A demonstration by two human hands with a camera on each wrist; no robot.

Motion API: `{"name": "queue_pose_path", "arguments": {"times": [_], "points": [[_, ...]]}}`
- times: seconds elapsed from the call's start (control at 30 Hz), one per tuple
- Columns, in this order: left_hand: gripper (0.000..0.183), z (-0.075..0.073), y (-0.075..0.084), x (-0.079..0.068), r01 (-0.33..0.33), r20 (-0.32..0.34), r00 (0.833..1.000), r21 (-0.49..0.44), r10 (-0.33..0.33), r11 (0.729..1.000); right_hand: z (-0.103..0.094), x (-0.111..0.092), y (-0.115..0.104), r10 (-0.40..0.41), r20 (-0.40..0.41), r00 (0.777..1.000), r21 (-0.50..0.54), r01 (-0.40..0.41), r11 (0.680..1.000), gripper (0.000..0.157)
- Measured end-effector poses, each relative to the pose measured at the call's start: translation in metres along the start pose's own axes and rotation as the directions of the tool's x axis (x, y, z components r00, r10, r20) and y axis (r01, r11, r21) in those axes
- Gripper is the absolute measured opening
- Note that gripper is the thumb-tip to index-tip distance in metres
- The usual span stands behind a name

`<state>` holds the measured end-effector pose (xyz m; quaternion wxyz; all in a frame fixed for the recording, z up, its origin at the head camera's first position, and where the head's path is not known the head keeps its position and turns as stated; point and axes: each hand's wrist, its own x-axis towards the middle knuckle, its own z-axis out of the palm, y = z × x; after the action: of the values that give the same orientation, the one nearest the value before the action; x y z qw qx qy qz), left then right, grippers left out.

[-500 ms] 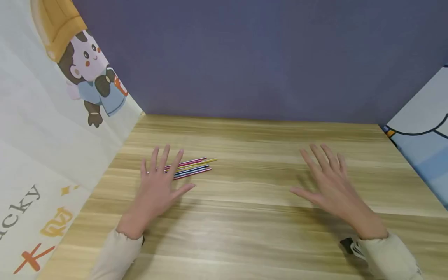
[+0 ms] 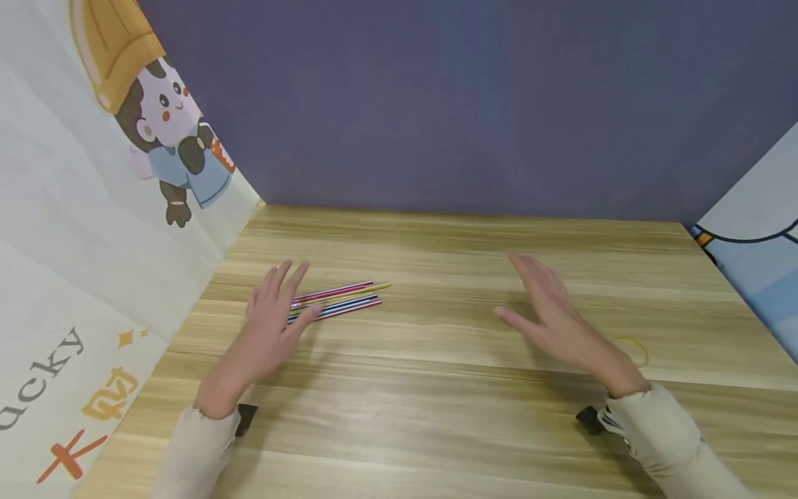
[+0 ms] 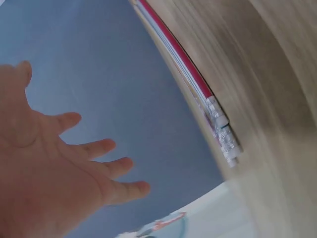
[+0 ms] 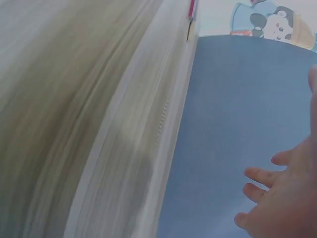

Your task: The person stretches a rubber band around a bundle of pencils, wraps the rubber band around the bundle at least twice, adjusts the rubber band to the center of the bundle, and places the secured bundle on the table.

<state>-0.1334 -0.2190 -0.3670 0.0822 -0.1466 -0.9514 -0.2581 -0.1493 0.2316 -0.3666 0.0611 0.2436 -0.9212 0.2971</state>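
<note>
Several slim pencils (image 2: 339, 301) in pink, yellow and dark blue lie side by side on the wooden table. Above their left ends hovers my left hand (image 2: 264, 333), fingers spread and holding nothing; it hides part of them in the head view. In the left wrist view the pencils (image 3: 185, 59) show silvery ends with pale erasers, apart from the palm. My right hand (image 2: 557, 326) is raised over the table's right half, fingers extended, with nothing in it. A thin yellow rubber band (image 2: 645, 353) lies just right of that wrist.
The wooden table (image 2: 436, 416) meets a dark blue panel (image 2: 467, 104) at its far edge. A white printed cloth (image 2: 50, 263) borders the left side, and another printed cloth (image 2: 760, 256) the right. A small black device (image 2: 589, 420) hangs at the right wrist.
Both hands have turned more edge-on and shifted slightly left in the head view. The yellow rubber band, hidden before, now shows beside the right wrist. The pencils lie as before.
</note>
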Motion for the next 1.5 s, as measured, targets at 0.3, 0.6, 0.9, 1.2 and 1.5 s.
{"name": "queue_pose_path", "arguments": {"times": [0.3,0.6,0.9,1.2,1.5], "points": [[0.06,-0.012,-0.026,0.004,0.099,0.071,0.994,-0.352,-0.079,0.931,0.016,0.03,-0.015,0.034,0.091,0.995,0.316,-0.061,0.947,0.069],[0.069,-0.02,-0.047,0.001,0.216,0.088,0.973,-0.681,-0.215,0.7,0.04,0.066,-0.029,0.092,0.15,0.984,0.597,-0.164,0.785,0.062],[0.07,-0.013,-0.064,0.001,0.231,0.117,0.918,-0.934,-0.379,0.271,0.074,0.103,-0.039,0.166,0.165,0.972,0.827,-0.228,0.514,0.07],[0.073,0.0,-0.066,0.002,0.122,0.111,0.901,-0.993,-0.419,-0.001,0.113,0.133,-0.054,0.238,0.208,0.949,0.939,-0.262,0.223,0.07],[0.071,0.007,-0.06,0.002,0.064,0.103,0.908,-0.992,-0.407,-0.11,0.139,0.144,-0.063,0.232,0.252,0.939,0.956,-0.28,0.093,0.07]]}}
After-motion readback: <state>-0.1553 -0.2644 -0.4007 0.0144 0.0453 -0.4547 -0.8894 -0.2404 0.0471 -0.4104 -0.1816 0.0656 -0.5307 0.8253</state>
